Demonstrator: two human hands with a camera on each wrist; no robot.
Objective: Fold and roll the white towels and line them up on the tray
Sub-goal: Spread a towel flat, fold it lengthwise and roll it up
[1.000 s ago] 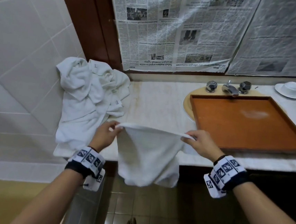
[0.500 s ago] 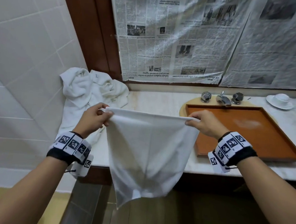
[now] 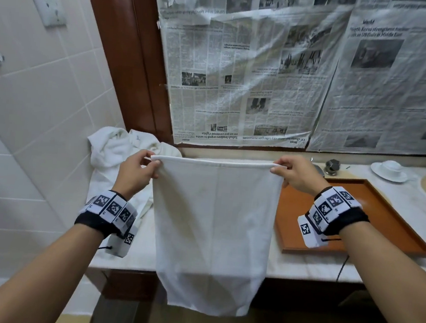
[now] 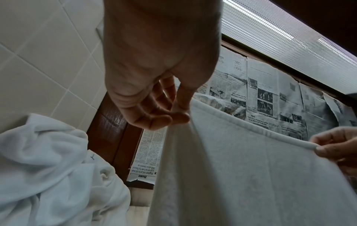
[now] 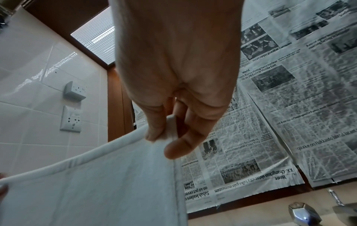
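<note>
A white towel (image 3: 210, 228) hangs flat in the air in front of the counter, its top hem stretched level. My left hand (image 3: 138, 169) pinches the top left corner and my right hand (image 3: 294, 174) pinches the top right corner. The left wrist view shows thumb and fingers of my left hand (image 4: 172, 113) closed on the towel (image 4: 241, 175) hem. The right wrist view shows my right hand (image 5: 170, 137) pinching the towel (image 5: 106, 183) corner the same way. A pile of crumpled white towels (image 3: 111, 156) lies on the counter's left end. The brown tray (image 3: 388, 225) sits to the right, partly behind my right wrist.
The marble counter (image 3: 313, 267) runs below the towel. Taps (image 3: 332, 166) and a white cup on a saucer (image 3: 389, 169) stand behind the tray. Newspaper (image 3: 254, 74) covers the wall behind; tiled wall with a socket (image 3: 46, 2) is on the left.
Both hands have risen and moved apart with the towel, which now hangs fully spread and flat instead of sagging. The view has tilted upward.
</note>
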